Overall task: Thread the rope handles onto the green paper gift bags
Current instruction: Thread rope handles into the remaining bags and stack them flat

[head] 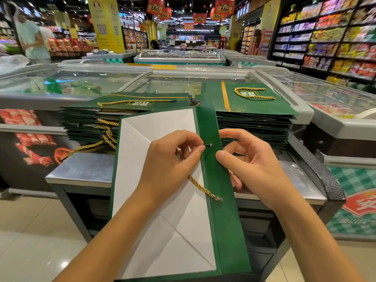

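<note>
A flat green paper gift bag (223,220) with a white inside lies open in front of me, its green top flap running down the middle. My left hand (168,161) pinches the dark tip of a gold rope handle (203,188) at a hole in that flap. The rope's other end hangs loose over the flap, lower down. My right hand (250,159) holds the flap's right edge, thumb on top and fingers curled behind it.
Two stacks of flat green bags sit on the metal table (81,169): a left stack (91,123) with gold ropes trailing out, and a right stack (254,110). Glass-topped freezers (101,82) stand behind, shelves at right. A person (32,37) stands far left.
</note>
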